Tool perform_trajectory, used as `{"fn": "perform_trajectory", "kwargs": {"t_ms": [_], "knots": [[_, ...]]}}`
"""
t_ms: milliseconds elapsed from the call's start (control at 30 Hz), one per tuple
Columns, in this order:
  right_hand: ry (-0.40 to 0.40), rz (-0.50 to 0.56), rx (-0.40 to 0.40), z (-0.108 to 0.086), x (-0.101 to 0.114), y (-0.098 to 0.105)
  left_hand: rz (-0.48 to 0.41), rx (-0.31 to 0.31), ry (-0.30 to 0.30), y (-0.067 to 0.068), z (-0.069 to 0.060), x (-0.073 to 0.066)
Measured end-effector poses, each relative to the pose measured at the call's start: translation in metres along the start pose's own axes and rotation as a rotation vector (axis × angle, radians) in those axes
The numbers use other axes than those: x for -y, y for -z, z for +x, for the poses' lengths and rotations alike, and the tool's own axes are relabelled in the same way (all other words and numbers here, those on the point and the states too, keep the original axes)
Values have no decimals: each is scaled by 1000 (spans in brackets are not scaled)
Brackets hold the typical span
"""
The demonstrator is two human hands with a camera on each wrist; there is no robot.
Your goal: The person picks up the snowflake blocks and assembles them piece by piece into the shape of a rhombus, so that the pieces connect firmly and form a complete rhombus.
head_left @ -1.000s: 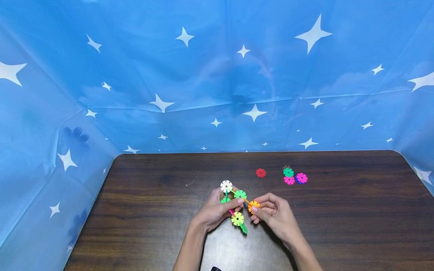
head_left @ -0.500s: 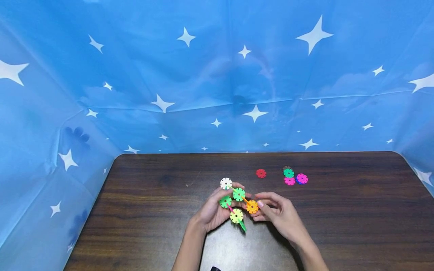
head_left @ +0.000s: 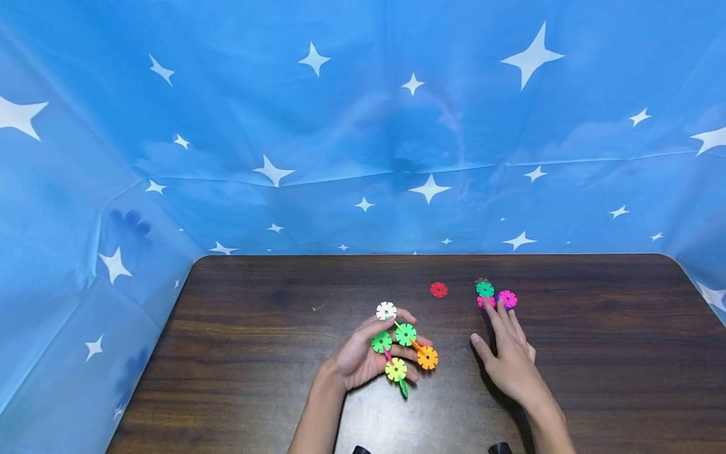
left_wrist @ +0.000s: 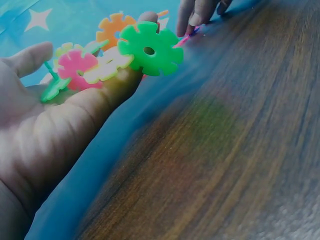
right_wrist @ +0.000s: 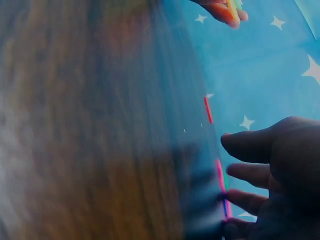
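My left hand [head_left: 360, 356] holds a chain of joined plastic snowflake discs, thumb on one side and fingers behind. The chain has a white disc [head_left: 386, 311] at its top, green discs, a yellow disc [head_left: 396, 369] and an orange disc [head_left: 428, 357] at one end. In the left wrist view a green disc [left_wrist: 145, 49] stands out nearest the camera. My right hand [head_left: 513, 362] reaches over the table with fingers extended, fingertips at a pink disc [head_left: 484, 302] and beside a second pink disc [head_left: 507, 299]. Whether they touch the discs is unclear.
A teal disc [head_left: 484, 289] overlaps a brownish disc behind it, and a blue one shows beneath the right pink disc. A red disc [head_left: 438, 289] lies apart to their left. The dark wooden table [head_left: 255, 366] ends at a blue star-patterned curtain [head_left: 351, 126].
My right hand has let go of the orange disc and moved right and away from me to the loose discs. My left hand stays in place with the chain.
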State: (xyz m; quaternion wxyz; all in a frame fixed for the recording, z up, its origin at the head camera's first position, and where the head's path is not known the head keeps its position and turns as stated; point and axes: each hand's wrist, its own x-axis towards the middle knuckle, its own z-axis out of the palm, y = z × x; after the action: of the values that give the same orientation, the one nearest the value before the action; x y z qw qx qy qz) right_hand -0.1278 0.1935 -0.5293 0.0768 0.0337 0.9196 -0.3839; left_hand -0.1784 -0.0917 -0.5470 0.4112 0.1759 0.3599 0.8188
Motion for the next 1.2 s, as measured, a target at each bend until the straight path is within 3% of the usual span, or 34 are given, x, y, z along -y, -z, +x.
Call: {"fn": "perform_trajectory", "kwargs": {"t_ms": [233, 500, 700, 967, 1200], "knots": [[24, -148, -82, -5, 4, -2, -26, 26, 18, -1, 0, 1], [-9, -97, -90, -4, 3, -2, -6, -22, 70, -3, 0, -1], [-43, -77, -57, -3, 5, -3, -15, -30, 34, -3, 0, -1], [46, -124, -92, -5, 2, -2, -16, -31, 7, -3, 1, -1], [32, -123, -93, -5, 2, -3, -8, -76, 6, -2, 1, 0]]}}
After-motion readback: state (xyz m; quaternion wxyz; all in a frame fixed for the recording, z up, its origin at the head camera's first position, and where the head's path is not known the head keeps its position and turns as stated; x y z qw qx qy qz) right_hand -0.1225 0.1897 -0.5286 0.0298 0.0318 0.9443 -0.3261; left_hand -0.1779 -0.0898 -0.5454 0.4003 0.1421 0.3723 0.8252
